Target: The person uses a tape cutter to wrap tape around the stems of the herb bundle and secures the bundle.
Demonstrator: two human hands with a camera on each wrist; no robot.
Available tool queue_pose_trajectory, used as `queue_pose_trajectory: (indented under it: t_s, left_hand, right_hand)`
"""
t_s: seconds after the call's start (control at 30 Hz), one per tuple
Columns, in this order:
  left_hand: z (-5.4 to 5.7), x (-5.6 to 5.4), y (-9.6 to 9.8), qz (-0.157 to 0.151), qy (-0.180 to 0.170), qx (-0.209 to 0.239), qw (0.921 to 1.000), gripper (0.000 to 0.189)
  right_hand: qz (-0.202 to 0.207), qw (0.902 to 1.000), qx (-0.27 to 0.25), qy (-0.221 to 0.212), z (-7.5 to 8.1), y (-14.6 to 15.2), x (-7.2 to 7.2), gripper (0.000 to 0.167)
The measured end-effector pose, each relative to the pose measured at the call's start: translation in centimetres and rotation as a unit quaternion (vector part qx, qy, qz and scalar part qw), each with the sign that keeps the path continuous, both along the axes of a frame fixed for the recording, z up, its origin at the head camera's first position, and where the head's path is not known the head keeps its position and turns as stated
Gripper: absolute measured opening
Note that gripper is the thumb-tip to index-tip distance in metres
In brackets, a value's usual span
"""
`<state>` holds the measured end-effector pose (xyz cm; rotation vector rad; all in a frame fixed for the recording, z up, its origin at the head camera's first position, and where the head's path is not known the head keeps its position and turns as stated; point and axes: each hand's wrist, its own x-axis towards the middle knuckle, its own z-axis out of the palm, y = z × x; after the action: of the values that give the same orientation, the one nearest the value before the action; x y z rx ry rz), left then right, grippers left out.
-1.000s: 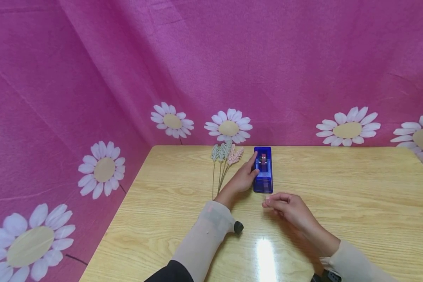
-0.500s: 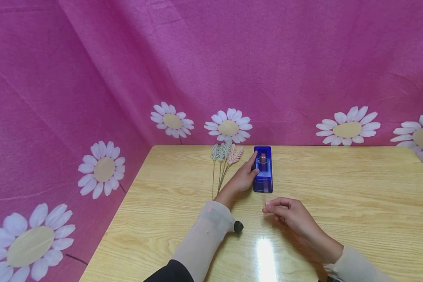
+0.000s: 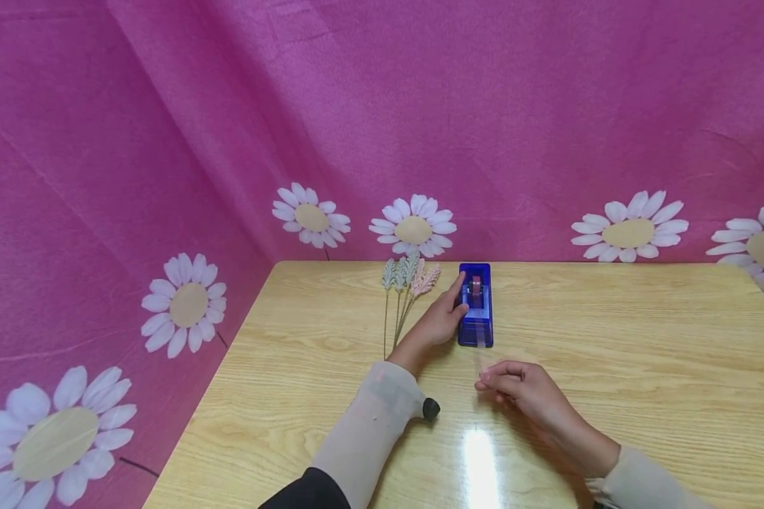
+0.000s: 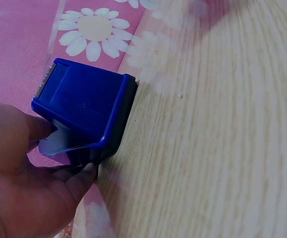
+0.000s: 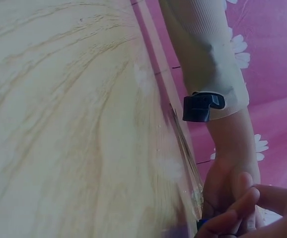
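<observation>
A blue tape dispenser (image 3: pixel 477 326) stands on the wooden table near its back edge. My left hand (image 3: pixel 438 323) grips it from the left; the left wrist view shows fingers and thumb around the dispenser (image 4: pixel 86 101), close to its serrated cutter. From its front a clear strip of tape (image 3: pixel 481 359) runs toward me. My right hand (image 3: pixel 530 394) pinches the end of that strip between thumb and forefinger, a little above the table. In the right wrist view, the right hand (image 5: pixel 272 210) overlaps the left hand, and the strip cannot be made out.
Several crocheted flower stems (image 3: pixel 406 279), pale green and pink, lie left of the dispenser, partly under the left wrist. Behind the wooden table (image 3: pixel 643 339) hangs a magenta cloth (image 3: pixel 516 127) printed with white daisies.
My right hand has moved toward me, and the strip of tape between it and the dispenser has grown longer. The left hand and the dispenser have stayed in place.
</observation>
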<state>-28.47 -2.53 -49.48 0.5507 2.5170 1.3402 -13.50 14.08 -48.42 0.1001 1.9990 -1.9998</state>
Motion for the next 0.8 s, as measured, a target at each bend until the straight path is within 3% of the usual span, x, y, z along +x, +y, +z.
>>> queue_pose_trajectory:
  t_s: [0.57,0.8]
  left_hand:
    - [0.1,-0.1,-0.1,0.003,-0.053,0.07,0.9961,0.065]
    - [0.8,-0.1,-1.2,0.005,-0.055,0.048,0.9974,0.065]
  right_hand:
    - [0.005,0.9999,-0.011,0.001,-0.1,0.2,0.0,0.018]
    - [0.003,0.9999,-0.015,-0.005,-0.1,0.2,0.0,0.02]
